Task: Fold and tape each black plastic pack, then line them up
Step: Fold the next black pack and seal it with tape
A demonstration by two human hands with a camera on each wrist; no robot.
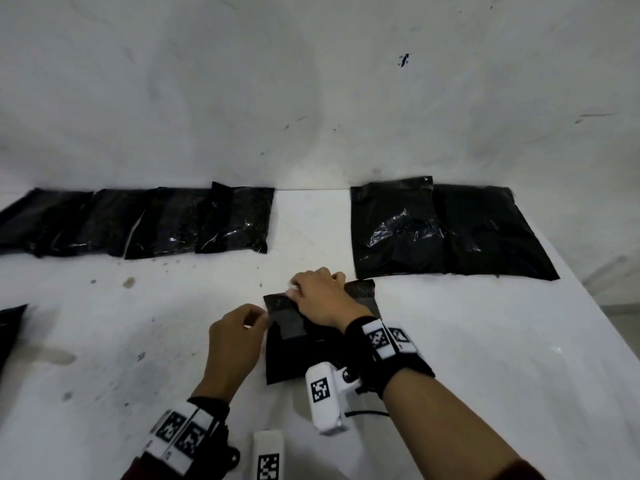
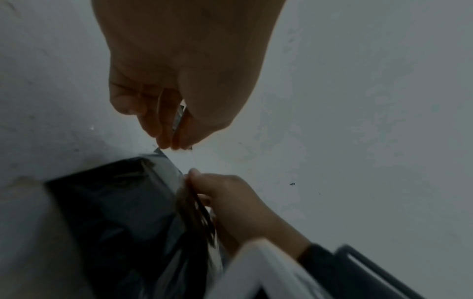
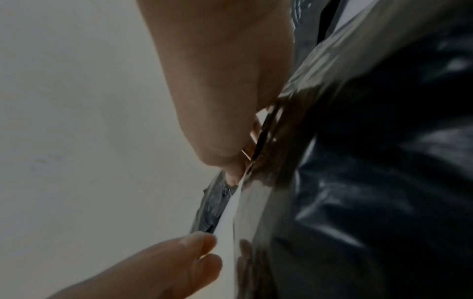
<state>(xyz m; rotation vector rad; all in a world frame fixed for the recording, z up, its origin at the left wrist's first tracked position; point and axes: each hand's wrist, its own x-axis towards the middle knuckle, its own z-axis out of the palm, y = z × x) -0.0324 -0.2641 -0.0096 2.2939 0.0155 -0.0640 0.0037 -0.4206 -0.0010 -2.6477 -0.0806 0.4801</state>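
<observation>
Bare table gap btwn pack rows.

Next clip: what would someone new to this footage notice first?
Most likely the two hands at the table's near middle: the right hand holds down a black plastic pack while the left hand pinches a strip at its flap. Next, the row of finished packs along the far left, and two larger packs far right.

Both forearms bare; black wristbands carrying white tags printed with black-and-white square markers. White boxy camera unit under right wrist — thin black cable trailing. Dark maroon sleeve edge at left arm.
</observation>
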